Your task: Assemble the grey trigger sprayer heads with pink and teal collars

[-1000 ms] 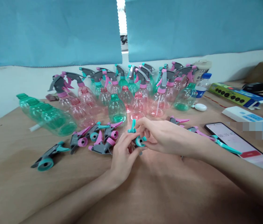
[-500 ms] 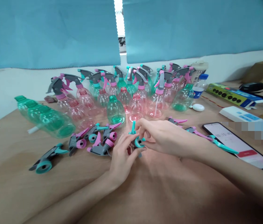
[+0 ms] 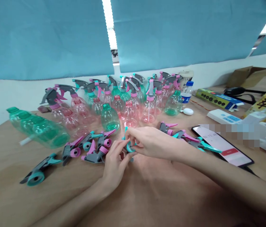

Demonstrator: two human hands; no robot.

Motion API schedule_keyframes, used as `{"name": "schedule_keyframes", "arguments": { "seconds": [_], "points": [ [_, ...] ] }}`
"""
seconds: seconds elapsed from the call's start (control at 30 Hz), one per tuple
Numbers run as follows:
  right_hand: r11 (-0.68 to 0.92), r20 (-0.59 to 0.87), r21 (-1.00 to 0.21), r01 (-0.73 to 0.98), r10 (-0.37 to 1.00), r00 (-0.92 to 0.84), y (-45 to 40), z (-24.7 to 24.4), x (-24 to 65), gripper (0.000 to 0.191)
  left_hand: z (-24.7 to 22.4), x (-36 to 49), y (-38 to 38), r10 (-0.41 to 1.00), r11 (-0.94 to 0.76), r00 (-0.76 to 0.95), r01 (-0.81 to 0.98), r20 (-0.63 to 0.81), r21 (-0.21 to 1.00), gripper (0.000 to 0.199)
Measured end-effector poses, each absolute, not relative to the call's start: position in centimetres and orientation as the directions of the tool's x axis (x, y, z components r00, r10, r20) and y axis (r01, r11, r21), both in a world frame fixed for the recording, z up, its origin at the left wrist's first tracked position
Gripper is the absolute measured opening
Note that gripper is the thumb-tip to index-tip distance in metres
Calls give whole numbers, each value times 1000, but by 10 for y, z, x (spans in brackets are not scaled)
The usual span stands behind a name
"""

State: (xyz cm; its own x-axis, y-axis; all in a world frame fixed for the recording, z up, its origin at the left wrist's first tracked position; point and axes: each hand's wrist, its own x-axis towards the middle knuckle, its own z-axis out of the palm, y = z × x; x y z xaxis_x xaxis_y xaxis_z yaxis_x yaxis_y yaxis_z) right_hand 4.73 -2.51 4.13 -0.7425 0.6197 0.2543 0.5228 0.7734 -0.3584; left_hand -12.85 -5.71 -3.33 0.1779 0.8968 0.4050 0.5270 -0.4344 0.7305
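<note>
Spray head: sat between both hands; looked light, stiff, probably slick, best held by its body.
Left hand: had it gripped!
Right hand: curled close against it, pinch unclear!

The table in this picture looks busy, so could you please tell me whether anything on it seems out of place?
A loose teal-and-grey spray head laps over the phone in this view, an odd spot for a part, though I cannot tell whether they touch. I see no clear spill or damage.
</note>
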Motion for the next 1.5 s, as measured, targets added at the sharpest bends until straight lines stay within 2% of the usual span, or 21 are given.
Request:
{"name": "schedule_keyframes", "arguments": {
  "seconds": [0.23, 0.33, 0.43, 0.5, 0.57, 0.6, 0.67, 0.77, 0.87, 0.93, 1.03, 1.1, 1.23, 1.4, 1.5],
  "points": [
    [754, 291, -427, 499, 637, -714, -24, 34, 48, 22, -33, -129, -55, 888, -449, 187, 549, 420, 705, 28],
    [759, 275, -433, 487, 625, -730, -24, 34, 48, 20, -32, -129, -55, 881, -462, 204, 565, 427, 684, 23],
    [727, 264, -478, 493, 654, -709, -27, 37, 60, 17, -31, -127, -57, 874, -480, 239, 567, 424, 670, 27],
    [609, 262, -540, 581, 778, -572, -30, 37, 80, 28, -30, -126, -59, 866, -495, 262, 565, 425, 660, 33],
    [365, 252, -546, 754, 930, -268, -31, 34, 112, 38, -29, -125, -60, 861, -504, 270, 568, 431, 650, 34],
    [245, 188, -565, 788, 968, -166, -31, 32, 130, 40, -29, -125, -60, 860, -505, 271, 571, 432, 647, 34],
    [87, 31, -592, 801, 996, -85, -29, 27, 166, 41, -28, -125, -60, 859, -508, 277, 568, 431, 648, 33],
    [9, -41, -530, 848, 999, -36, -28, 21, 200, 35, -27, -124, -59, 857, -513, 297, 571, 421, 641, 33],
    [112, 19, -560, 821, 992, -122, -36, 18, 197, 43, -26, -119, -60, 853, -521, 323, 591, 411, 616, 32],
    [296, 177, -574, 764, 955, -237, -45, 16, 182, 39, -24, -111, -60, 843, -537, 347, 602, 411, 591, 32],
    [536, 388, -482, 693, 840, -380, -61, 13, 159, 23, -20, -91, -54, 808, -586, 380, 604, 450, 541, 35],
    [614, 424, -425, 665, 784, -453, -70, 11, 152, 21, -16, -74, -45, 757, -646, 422, 597, 498, 476, 31],
    [636, 401, -429, 642, 771, -495, -86, 10, 153, 18, -7, -36, -20, 655, -754, 564, 537, 503, 379, 33],
    [611, 363, -447, 653, 791, -492, -100, 9, 165, 18, -1, -8, -11, 594, -804, 723, 519, 353, 290, 46],
    [616, 371, -440, 653, 788, -492, -103, 6, 173, 18, -1, -22, -17, 604, -797, 714, 525, 355, 300, 36]
  ]
}}
